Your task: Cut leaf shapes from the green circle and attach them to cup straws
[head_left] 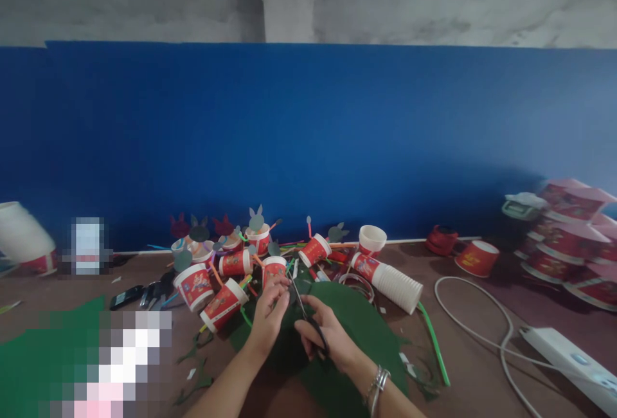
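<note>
My right hand (328,333) grips a pair of scissors (318,336) by the black handles, with the metal blades pointing up and away from me. Beside the blades, my left hand (270,307) has its fingers drawn together on a small dark green paper piece (292,296), partly covered by the fingers. Under both hands lies a large sheet of dark green paper (357,315). Just beyond them, several red paper cups (193,286) lie or stand in a cluster, some with coloured sticks and rabbit-shaped paper heads (256,220) attached.
A stack of cups (393,284) lies to the right, near a green pipe cleaner (434,344). Farther right are a white cable (506,321), a power strip (573,363) and piled red cup shapes (563,244). Green paper (53,347) lies left. A blue panel (308,141) backs the table.
</note>
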Action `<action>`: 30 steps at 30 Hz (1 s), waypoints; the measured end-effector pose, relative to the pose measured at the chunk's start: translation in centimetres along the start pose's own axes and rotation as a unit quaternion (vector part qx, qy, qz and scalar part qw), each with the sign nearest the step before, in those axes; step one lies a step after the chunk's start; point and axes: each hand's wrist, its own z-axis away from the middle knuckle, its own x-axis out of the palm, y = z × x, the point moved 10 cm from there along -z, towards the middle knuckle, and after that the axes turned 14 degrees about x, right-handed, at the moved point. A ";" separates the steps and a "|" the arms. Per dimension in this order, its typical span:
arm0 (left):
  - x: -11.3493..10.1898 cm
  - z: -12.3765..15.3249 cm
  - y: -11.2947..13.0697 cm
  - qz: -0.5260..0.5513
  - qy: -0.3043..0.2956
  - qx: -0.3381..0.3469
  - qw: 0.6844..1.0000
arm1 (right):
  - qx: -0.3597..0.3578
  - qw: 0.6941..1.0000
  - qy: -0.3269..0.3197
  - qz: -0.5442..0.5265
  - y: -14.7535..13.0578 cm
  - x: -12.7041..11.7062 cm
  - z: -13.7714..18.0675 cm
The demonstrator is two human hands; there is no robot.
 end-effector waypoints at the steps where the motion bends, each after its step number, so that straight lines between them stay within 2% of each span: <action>1: 0.0 -0.1 0.1 0.003 -0.003 0.000 1.000 | 0.000 1.000 -0.003 0.002 0.0 -0.1 0.0; 13: 0.2 -0.4 0.2 0.040 -0.022 -0.011 0.999 | 0.005 0.998 -0.053 0.017 0.1 0.1 0.0; 30: 0.6 0.9 -2.1 0.116 -0.015 -0.112 0.987 | 0.019 0.995 -0.091 0.048 -0.2 0.1 0.5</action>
